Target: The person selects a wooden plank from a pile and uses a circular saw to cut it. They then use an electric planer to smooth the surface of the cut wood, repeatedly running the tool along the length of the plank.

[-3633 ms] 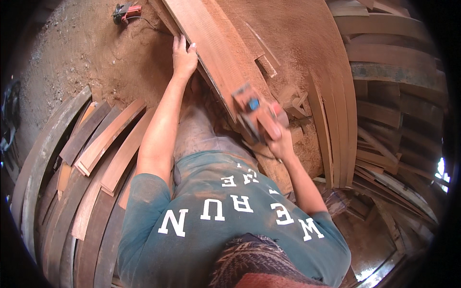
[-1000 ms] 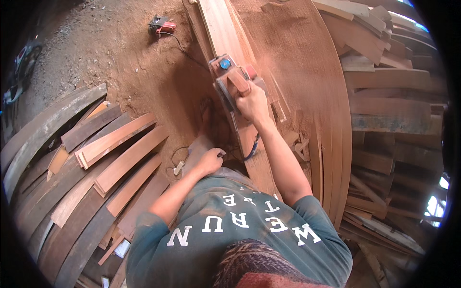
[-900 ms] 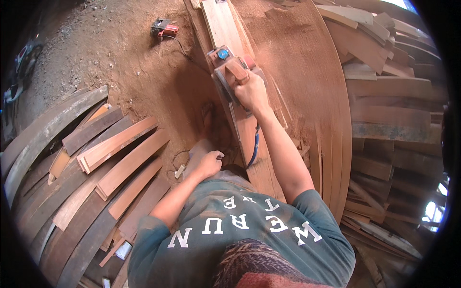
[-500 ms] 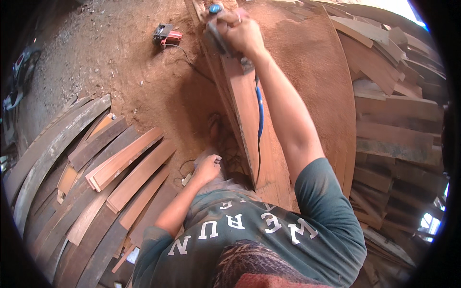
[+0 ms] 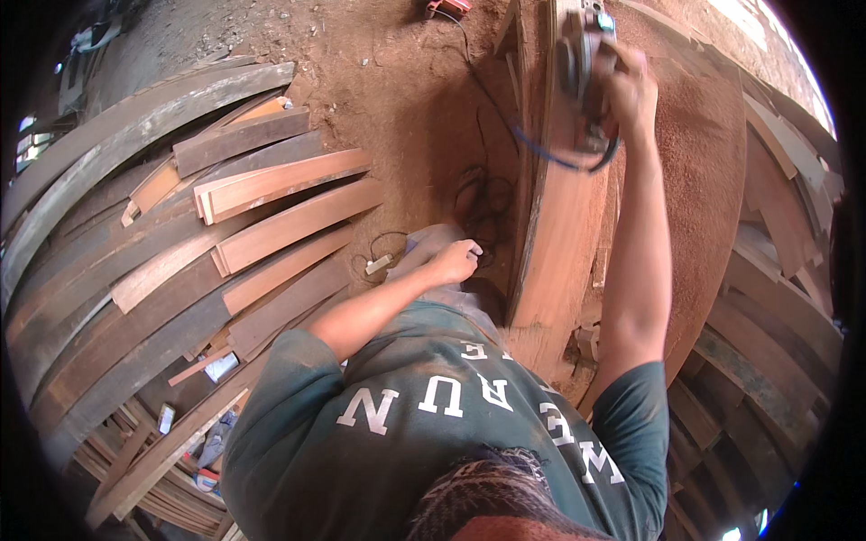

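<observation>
My right hand [image 5: 629, 90] grips the handle of an electric planer [image 5: 585, 79], blurred by motion. The planer is over the far part of a long reddish-brown plank [image 5: 566, 230], which runs away from me. Whether its sole touches the wood cannot be made out. A blue-sleeved cord [image 5: 564, 164] loops from the planer's near end over the plank's left edge. My left hand [image 5: 458, 261] is a loose fist by my thigh, left of the plank, with nothing visible in it.
Stacked boards [image 5: 289, 225] fill the left side. More lumber [image 5: 767, 298] lies at the right, beyond a broad sawdust-covered surface [image 5: 690, 198]. A red power tool [image 5: 448, 9] rests on the ground at the far side, its dark cable trailing toward the plank. Cables tangle near my legs.
The view has turned, so the plank and planer appear farther right. The cord, which hung along the plank, now loops out to the left. My left hand remains a fist near my thigh.
</observation>
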A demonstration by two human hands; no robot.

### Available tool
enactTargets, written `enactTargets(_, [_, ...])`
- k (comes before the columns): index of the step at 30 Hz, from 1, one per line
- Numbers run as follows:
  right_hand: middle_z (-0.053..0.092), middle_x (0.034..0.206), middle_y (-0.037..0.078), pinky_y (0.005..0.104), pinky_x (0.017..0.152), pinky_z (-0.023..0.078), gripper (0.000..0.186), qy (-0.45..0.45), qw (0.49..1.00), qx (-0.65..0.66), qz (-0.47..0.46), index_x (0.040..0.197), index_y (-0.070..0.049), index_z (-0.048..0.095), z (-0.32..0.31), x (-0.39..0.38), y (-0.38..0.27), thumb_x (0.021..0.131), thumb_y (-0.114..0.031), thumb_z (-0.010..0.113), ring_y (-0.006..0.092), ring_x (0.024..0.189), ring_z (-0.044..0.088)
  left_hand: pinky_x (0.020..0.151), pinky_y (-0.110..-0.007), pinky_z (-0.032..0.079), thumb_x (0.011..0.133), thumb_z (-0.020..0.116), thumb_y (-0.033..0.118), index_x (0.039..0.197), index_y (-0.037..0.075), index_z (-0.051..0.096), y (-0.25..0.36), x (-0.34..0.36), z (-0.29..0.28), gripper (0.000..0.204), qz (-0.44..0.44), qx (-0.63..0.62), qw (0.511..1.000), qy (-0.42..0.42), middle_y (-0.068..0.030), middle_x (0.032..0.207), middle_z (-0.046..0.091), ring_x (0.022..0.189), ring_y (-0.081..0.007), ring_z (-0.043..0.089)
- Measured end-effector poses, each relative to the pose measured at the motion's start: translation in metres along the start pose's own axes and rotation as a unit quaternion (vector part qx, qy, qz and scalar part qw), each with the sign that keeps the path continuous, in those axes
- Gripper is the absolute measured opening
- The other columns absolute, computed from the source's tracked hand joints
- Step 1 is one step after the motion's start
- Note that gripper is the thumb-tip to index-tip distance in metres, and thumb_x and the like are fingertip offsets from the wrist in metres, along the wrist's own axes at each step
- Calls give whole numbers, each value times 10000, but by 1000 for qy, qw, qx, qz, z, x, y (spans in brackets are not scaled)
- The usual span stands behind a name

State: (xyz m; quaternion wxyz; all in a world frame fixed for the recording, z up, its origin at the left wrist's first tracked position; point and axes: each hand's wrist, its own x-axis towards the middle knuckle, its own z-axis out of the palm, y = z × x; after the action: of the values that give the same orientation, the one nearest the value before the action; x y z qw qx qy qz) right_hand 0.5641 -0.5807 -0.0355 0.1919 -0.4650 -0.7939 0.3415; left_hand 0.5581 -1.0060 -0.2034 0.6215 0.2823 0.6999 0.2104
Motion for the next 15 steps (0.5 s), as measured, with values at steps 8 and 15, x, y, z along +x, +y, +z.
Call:
enactTargets(8, [770,1064,154,415,880,562,406,-2,996,34,81,1262,1,712,-39,-352,67,932,-230,660,268,1016,732,765,-397,585,1060,599,289,1236,12,690,-5,9,57,340,-45,-299,951,67,-142,1053,760,899,-242,727])
enactTargets(15, [725,933,82,351,834,550,201,29,958,114,262,1089,24,709,-85,-616,80,904,-50,737,172,878,677,1033,-472,548,934,735,616,1264,-121,683,40,-16,134,809,24,0,986,165,-337,1290,701,1228,-437,686])
